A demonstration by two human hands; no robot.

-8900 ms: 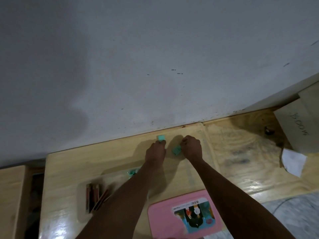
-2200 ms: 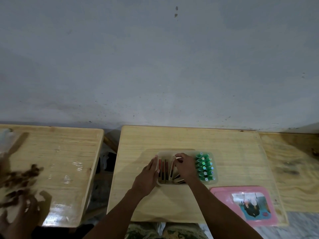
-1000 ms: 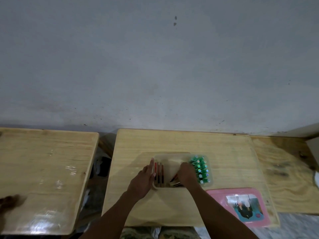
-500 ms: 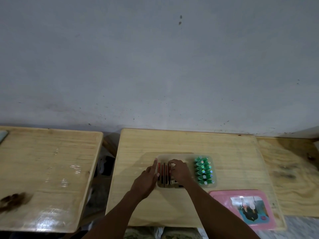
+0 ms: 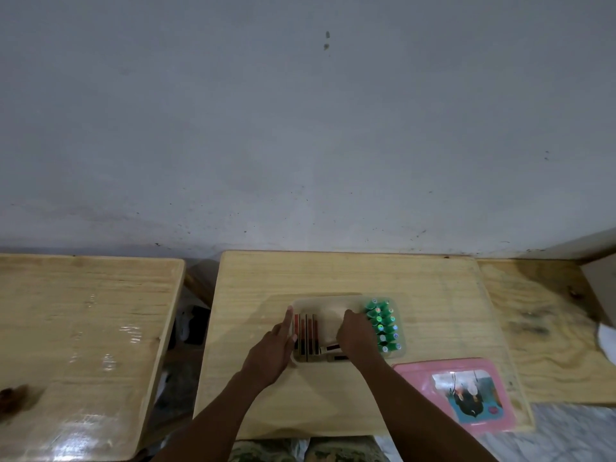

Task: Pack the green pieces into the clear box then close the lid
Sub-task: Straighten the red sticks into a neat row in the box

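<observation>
The clear box (image 5: 326, 300) sits in the middle of the wooden table (image 5: 433, 295). Several green pieces (image 5: 383, 325) stand packed in rows at its right end. Dark red flat pieces (image 5: 306, 331) stand on edge at its left end, and a few lie loose along the front wall. My left hand (image 5: 273, 348) rests flat against the box's outer left wall, fingers straight. My right hand (image 5: 356, 335) is inside the box, knuckles up, just left of the green pieces; its fingertips are hidden. The pink lid (image 5: 456, 395) lies on the table, right of and nearer than the box.
A second wooden table (image 5: 83, 328) stands to the left across a narrow gap. Another person's hand (image 5: 11, 398) rests on its near left edge. A wooden surface (image 5: 550, 328) with a white cloth (image 5: 606, 341) adjoins on the right. A grey wall runs behind.
My right hand has moved right, from the dark red pieces to the middle of the box beside the green pieces. My left hand stays at the left wall.
</observation>
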